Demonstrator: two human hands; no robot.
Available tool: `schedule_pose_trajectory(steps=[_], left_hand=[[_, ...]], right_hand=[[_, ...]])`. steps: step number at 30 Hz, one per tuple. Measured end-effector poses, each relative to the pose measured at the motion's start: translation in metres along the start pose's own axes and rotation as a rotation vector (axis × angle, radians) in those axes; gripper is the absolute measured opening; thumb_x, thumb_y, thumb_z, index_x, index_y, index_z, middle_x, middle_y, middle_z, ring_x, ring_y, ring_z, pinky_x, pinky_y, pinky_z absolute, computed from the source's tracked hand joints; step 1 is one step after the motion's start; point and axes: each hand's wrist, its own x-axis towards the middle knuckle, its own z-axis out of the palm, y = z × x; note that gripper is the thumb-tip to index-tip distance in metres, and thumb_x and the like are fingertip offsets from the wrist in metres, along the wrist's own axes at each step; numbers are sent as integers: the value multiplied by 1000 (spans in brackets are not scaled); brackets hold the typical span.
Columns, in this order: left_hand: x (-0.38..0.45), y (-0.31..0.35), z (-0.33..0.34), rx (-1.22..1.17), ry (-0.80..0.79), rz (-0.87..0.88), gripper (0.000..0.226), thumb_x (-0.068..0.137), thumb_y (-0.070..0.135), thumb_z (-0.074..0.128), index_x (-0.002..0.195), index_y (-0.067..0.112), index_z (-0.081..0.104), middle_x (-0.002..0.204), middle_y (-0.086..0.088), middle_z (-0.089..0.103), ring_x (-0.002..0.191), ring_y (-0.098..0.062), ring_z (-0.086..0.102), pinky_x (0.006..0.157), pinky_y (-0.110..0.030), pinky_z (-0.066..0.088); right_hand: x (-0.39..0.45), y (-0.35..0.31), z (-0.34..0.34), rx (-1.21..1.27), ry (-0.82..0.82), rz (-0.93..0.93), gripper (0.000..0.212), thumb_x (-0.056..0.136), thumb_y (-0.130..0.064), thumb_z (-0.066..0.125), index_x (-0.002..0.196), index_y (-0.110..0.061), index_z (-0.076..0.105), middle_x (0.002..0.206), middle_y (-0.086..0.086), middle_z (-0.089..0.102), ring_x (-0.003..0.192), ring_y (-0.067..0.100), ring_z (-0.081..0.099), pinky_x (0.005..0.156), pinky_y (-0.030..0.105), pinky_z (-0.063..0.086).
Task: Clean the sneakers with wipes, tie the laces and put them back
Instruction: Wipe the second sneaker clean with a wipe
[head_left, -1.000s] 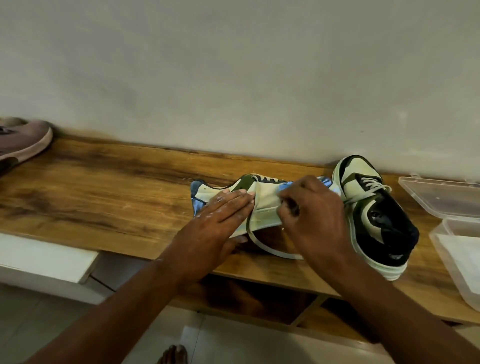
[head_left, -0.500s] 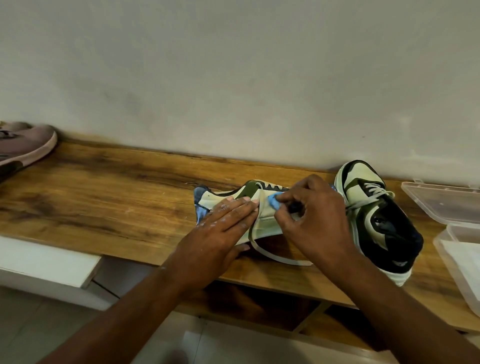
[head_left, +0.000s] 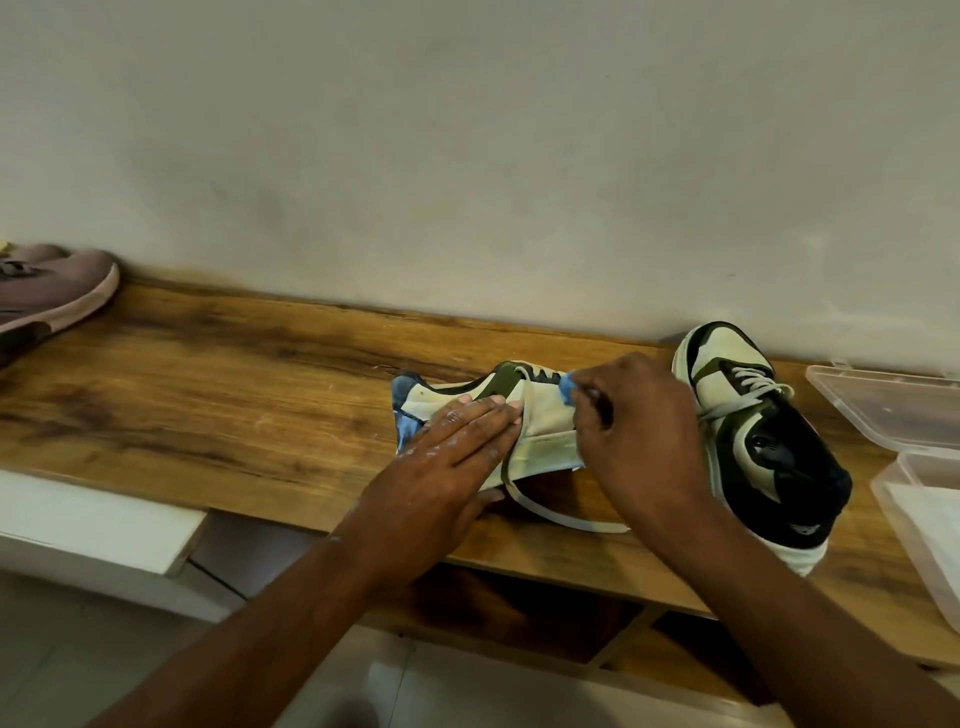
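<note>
Sneaker (head_left: 540, 431) lies on its side on the table (head_left: 234, 395). Left hand (head_left: 441, 467) presses it flat, fingers straight; right hand (head_left: 639, 436) pinches a blue wipe (head_left: 567, 388). Upper looks soft, sole stiff: brace by the sole.

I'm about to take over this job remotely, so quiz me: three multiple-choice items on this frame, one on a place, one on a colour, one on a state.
1. Where does the upright sneaker stand relative to the sneaker on its side?
A. to its left
B. to its right
C. on top of it

2. What colour is the wipe pinched by the right hand?
A. blue
B. red
C. yellow

3. How does the left hand lie?
A. clenched in a fist
B. lifted off the bench
C. flat, fingers straight, on the sneaker on its side

Answers: 1 B, it stands nearer the plastic box. 2 A, a blue tip shows at the fingertips. 3 C, straight fingers press the shoe down.
</note>
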Motion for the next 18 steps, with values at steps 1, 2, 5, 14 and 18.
schedule_pose_trajectory(steps=[1, 2, 5, 14, 18], left_hand=[[0, 1, 1, 7, 1, 2, 73, 90, 26, 78, 154, 9, 46, 161, -6, 43, 153, -20, 34, 124, -44, 33], [-1, 1, 1, 15, 2, 6, 73, 90, 25, 79, 153, 8, 48, 161, -7, 44, 152, -21, 35, 124, -43, 31], [-2, 1, 2, 23, 0, 12, 73, 89, 24, 80, 153, 8, 48, 160, -7, 44, 153, -21, 34, 124, -43, 32], [-2, 1, 1, -15, -2, -4, 74, 92, 26, 77, 156, 10, 43, 164, -4, 40, 155, -18, 30, 124, -45, 33], [-2, 2, 1, 6, -5, -3, 73, 88, 21, 79, 153, 8, 48, 160, -8, 45, 152, -21, 34, 125, -40, 28]], right_hand=[[-5, -8, 7, -1, -56, -34, 16, 91, -8, 69, 101, -15, 79, 93, 3, 66, 82, 15, 58, 72, 28, 44], [-9, -15, 13, -8, -105, -72, 15, 92, -7, 68, 100, -13, 79, 93, 4, 62, 83, 17, 57, 72, 29, 46], [-7, -13, 11, -52, -134, -118, 12, 90, -6, 70, 98, -11, 78, 92, 4, 57, 85, 19, 54, 71, 32, 46], [3, 0, -1, -50, -10, 42, 14, 91, -10, 68, 98, -14, 80, 89, 4, 62, 78, 15, 54, 69, 29, 39], [-10, -19, 14, -36, -154, -115, 12, 93, -11, 67, 95, -15, 78, 90, 2, 56, 83, 16, 53, 71, 34, 51]])
